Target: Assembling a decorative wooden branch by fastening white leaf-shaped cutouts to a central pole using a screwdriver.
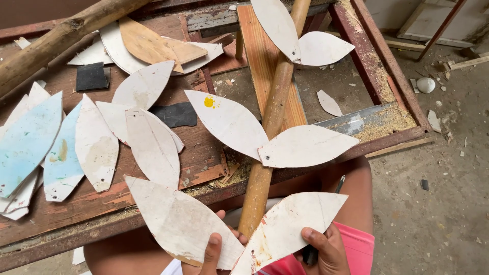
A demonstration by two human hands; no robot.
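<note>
A: What are the hands doing at the bottom of the frame?

B: The left hand is clamped on a white leaf-shaped board piece, thumb on top. The right hand grips another leaf piece the same way. Both pieces flank the lower end of a wooden pole.

A: And the pole?

B: It runs from bottom centre to the top, with two more pairs of white leaves fixed along it. Loose leaf cutouts lie in the left half on the worn wooden counter.
</note>
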